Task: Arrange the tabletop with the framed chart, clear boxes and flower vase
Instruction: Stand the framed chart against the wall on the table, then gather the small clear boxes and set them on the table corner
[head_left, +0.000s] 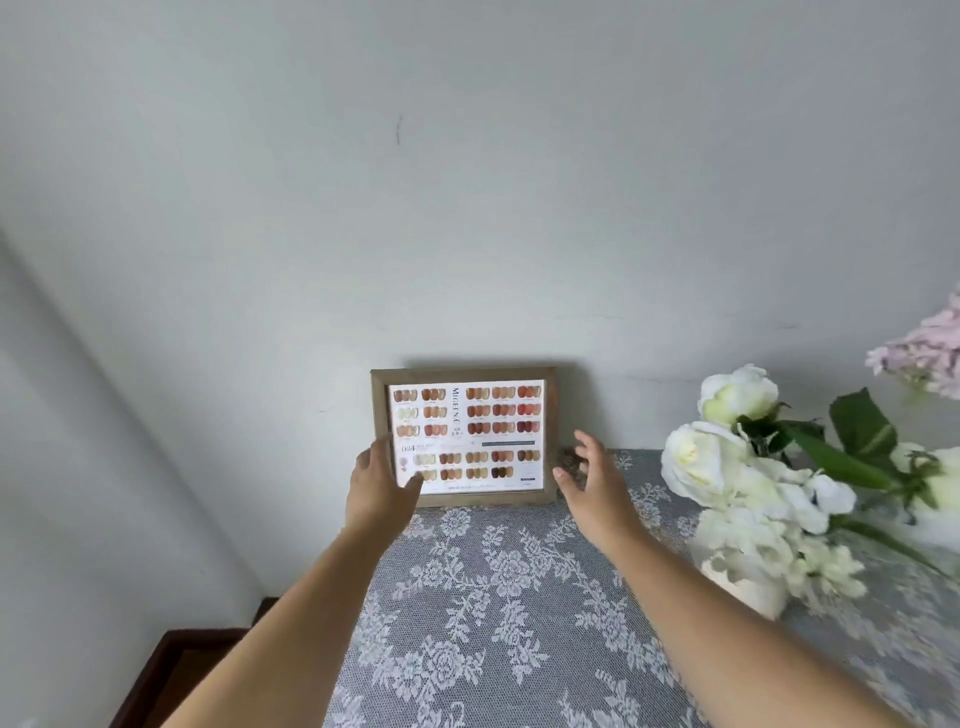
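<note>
1. At the far left, the white wall meets a strip of dark wood floor beside the counter, which is covered in a grey cloth with white lace flowers.
2. The left hand reaches to the lower left corner of the framed chart; its fingers are spread, the thumb lying over the glass and the rest behind the frame's left edge, so it seems to grip that side.
3. The framed chart stands upright at the back of the counter, against the wall, showing rows of brown and orange colour swatches.
4. The right hand hovers just beside the frame's right edge, fingers wide and blurred, holding nothing.
5. White flowers fill the right side; a pink bloom shows at the edge.
</note>
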